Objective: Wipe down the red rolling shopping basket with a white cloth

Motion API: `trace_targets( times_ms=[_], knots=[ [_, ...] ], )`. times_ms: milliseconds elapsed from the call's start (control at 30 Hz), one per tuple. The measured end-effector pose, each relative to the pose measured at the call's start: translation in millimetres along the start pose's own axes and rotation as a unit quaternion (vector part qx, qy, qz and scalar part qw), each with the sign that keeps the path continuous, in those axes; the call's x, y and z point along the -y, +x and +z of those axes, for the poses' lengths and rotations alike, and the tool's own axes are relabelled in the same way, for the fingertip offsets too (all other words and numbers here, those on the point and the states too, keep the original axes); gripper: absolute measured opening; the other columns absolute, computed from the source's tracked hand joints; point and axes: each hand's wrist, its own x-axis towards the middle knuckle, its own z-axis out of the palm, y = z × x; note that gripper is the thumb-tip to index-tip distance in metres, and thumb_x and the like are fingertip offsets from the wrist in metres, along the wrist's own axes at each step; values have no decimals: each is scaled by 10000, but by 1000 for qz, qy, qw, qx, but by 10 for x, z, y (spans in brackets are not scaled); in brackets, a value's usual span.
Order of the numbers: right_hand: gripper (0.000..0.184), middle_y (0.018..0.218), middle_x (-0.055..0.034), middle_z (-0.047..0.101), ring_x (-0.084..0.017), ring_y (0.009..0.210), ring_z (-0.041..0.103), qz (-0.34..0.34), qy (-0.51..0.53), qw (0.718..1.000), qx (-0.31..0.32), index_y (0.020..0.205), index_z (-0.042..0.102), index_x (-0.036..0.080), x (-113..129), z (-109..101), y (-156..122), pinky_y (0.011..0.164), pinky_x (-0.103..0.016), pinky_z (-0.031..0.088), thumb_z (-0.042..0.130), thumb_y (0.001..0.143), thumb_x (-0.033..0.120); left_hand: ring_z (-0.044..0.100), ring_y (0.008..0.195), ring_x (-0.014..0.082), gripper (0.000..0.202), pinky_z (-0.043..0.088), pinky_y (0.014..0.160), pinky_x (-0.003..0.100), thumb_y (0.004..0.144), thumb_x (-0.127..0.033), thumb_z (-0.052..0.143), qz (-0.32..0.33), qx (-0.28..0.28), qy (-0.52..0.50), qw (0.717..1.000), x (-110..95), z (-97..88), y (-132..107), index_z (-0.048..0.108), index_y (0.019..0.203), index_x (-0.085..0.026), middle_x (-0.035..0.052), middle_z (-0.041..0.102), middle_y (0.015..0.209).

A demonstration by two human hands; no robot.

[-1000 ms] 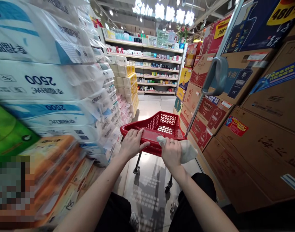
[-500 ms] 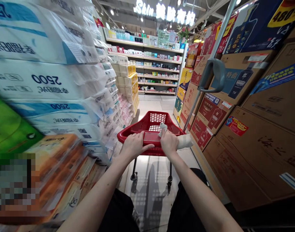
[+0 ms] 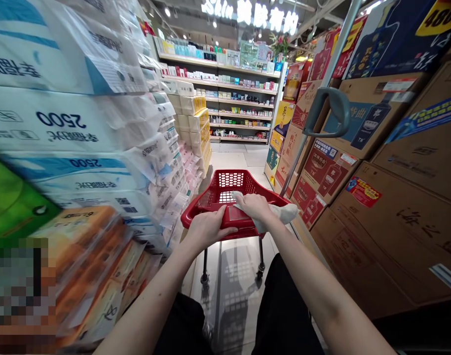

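Note:
A red plastic shopping basket on a wheeled frame (image 3: 190,213) stands right in front of me. My left hand (image 3: 207,228) is closed over the near rim, left of its middle, with the thumb along the near side. On the right half of that rim lies my right hand (image 3: 254,205), pressing a white cloth (image 3: 284,213) against the red plastic. The cloth shows on both sides of the hand, its loose end hanging toward the right corner. A grey loop handle (image 3: 327,112) sits on a metal pole rising at the basket's right side.
Wrapped tissue packs (image 3: 70,118) are stacked high close on my left, with orange packs (image 3: 88,222) lower down. Cardboard cartons (image 3: 403,227) line the right side. Ahead, past a light tiled floor (image 3: 244,157), stand shelves (image 3: 244,89) of small boxed goods.
My right hand has slid left along the rim with the cloth and turned flatter over it. More cloth shows beneath the hand. My left hand stays on the rim.

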Motion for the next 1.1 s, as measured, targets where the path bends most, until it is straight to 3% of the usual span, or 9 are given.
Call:
trace_targets(
  times_ms=[167, 233, 367, 433, 533, 600, 733, 933, 1100],
  knots=[
    [512, 1218, -113, 594, -242, 1141, 513, -107, 1, 981, -160, 1297, 484, 176, 164, 202, -349, 1021, -402, 310, 226, 968, 472, 656, 774, 253, 589, 433, 626, 300, 828, -654, 374, -15, 9, 12, 1000, -14, 16, 29, 572, 1002, -127, 130, 685, 861],
    [500, 1261, -99, 570, -236, 1165, 494, -133, 28, 980, -143, 1320, 464, 183, 143, 170, -352, 1031, -404, 304, 221, 974, 451, 655, 783, 249, 544, 440, 646, 300, 834, -639, 379, -3, 14, 11, 1000, 0, 10, 37, 571, 915, -137, 133, 683, 858],
    [478, 1227, -65, 603, -216, 1112, 549, -187, 116, 975, 12, 1256, 535, 216, -39, -60, -177, 964, -386, 387, 187, 982, 394, 644, 883, 250, 521, 449, 687, 303, 831, -610, 424, 45, 15, -5, 999, 63, -6, 56, 519, 1055, -150, 119, 677, 946],
    [436, 1315, -44, 544, -203, 1175, 516, -220, 158, 962, 40, 1321, 473, 237, -146, -145, -129, 981, -364, 390, 250, 970, 367, 639, 902, 249, 514, 449, 696, 306, 831, -599, 436, 57, 20, -9, 998, 101, -4, 68, 505, 1083, -157, 107, 673, 965],
    [485, 1390, -32, 470, -187, 1262, 442, -269, 163, 949, -7, 1404, 354, 237, -320, -123, -166, 1034, -358, 365, 365, 921, 281, 634, 912, 259, 555, 446, 705, 318, 842, -594, 419, 57, 16, 2, 998, 144, 17, 84, 486, 1153, -139, 110, 670, 959],
    [498, 1384, -47, 474, -202, 1292, 407, -292, 122, 947, -64, 1393, 377, 217, -460, -36, -230, 1063, -393, 340, 396, 897, 248, 629, 935, 264, 611, 444, 718, 322, 850, -587, 410, 60, 6, 7, 998, 157, 36, 92, 435, 1244, -121, 119, 667, 980],
    [527, 1476, -58, 340, -236, 1379, 262, -315, 32, 939, -134, 1426, 331, 221, -718, 114, -346, 1105, -455, 284, 410, 911, 302, 618, 977, 259, 703, 439, 765, 321, 848, -572, 427, 59, 0, -2, 998, 157, 59, 107, 319, 1362, -105, 132, 654, 1042],
    [647, 1535, -73, 172, -238, 1421, 90, -354, -18, 928, -114, 1479, 160, 180, -707, 166, -461, 1142, -484, 208, 386, 873, 156, 626, 941, 265, 717, 433, 738, 323, 833, -556, 459, 19, 15, -14, 1000, 123, 47, 113, 303, 1388, -130, 127, 660, 1037],
    [602, 1526, -97, 199, -220, 1422, 86, -357, -65, 929, -79, 1475, 171, 175, -622, 94, -452, 1151, -469, 191, 368, 909, 121, 619, 954, 262, 679, 429, 760, 326, 833, -528, 473, 21, 2, -33, 999, 126, 48, 106, 328, 1375, -145, 126, 648, 1073]
  ],
)
